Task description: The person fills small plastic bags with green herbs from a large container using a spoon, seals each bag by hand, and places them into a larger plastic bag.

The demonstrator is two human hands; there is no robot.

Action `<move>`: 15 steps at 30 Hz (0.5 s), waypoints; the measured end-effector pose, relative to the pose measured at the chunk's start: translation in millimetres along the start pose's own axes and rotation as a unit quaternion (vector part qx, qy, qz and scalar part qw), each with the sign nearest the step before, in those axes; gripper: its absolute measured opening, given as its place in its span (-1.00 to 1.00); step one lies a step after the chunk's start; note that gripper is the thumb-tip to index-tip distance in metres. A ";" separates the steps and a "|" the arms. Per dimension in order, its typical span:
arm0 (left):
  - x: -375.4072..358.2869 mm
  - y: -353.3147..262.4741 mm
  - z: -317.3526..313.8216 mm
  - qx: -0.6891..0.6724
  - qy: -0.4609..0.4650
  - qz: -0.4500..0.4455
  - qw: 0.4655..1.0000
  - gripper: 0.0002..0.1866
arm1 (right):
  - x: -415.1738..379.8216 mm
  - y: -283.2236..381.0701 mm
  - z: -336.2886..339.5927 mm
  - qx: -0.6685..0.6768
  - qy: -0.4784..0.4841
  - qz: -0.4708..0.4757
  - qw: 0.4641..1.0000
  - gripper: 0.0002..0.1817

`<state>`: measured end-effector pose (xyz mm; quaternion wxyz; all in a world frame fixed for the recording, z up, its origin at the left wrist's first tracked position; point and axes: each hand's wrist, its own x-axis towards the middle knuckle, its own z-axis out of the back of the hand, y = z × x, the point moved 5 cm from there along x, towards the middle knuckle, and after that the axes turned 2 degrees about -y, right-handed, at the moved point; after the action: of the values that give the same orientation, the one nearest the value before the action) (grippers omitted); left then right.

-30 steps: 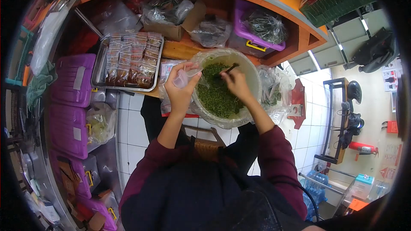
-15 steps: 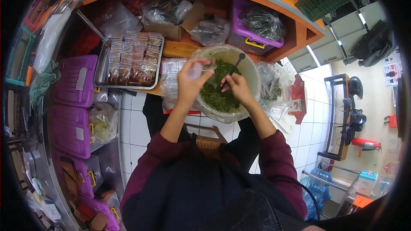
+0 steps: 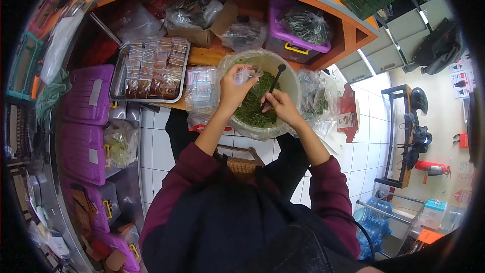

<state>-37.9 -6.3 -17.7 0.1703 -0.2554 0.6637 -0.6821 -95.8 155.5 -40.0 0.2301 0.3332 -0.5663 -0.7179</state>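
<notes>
Two hands are over the lined tub: the left hand (image 3: 235, 90) pinches a small clear bag (image 3: 244, 75) above its left side, while the right hand (image 3: 284, 107) grips a black spoon (image 3: 277, 78) slanting up from the chopped greens (image 3: 252, 116) inside the tub (image 3: 291, 80). Compared with one second ago, the left hand is further over the tub and more handle shows. Left of the tub sits a tray (image 3: 151, 100) of packets (image 3: 154, 65); a plastic bag (image 3: 317, 91) crowds its right side.
</notes>
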 end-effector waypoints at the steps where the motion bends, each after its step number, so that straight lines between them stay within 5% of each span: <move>1: -0.2 1.9 -1.8 0.000 0.001 0.007 1.000 -0.69 | 3.0 -3.9 2.5 0.005 -0.002 -0.018 1.000 -0.71; 3: 1.2 8.2 -5.7 -0.002 0.003 0.018 1.000 -0.68 | 4.4 -9.6 14.8 0.087 -0.037 -0.071 0.993 -0.71; 6: 0.0 16.1 -6.1 0.201 -0.016 -0.050 0.978 -0.66 | 0.7 -7.3 37.7 0.188 -0.095 -0.119 0.970 -0.70; 9: -4.9 8.3 -11.3 0.221 0.014 -0.024 0.975 -0.65 | -10.4 16.9 67.9 0.186 -0.232 -0.035 0.954 -0.70; 12: -5.8 5.2 -19.0 0.208 0.037 -0.040 0.977 -0.64 | -19.0 52.6 78.2 0.132 -0.331 0.153 0.922 -0.72; 15: -11.2 0.1 -27.1 0.195 0.061 -0.016 0.979 -0.59 | -38.6 91.3 52.1 -0.060 -0.372 0.323 0.868 -0.82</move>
<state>-44.5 22.2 -18.9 0.1652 -0.1861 0.5226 -0.8155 -112.6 194.1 63.8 0.2410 -0.1740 -0.6421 -0.7067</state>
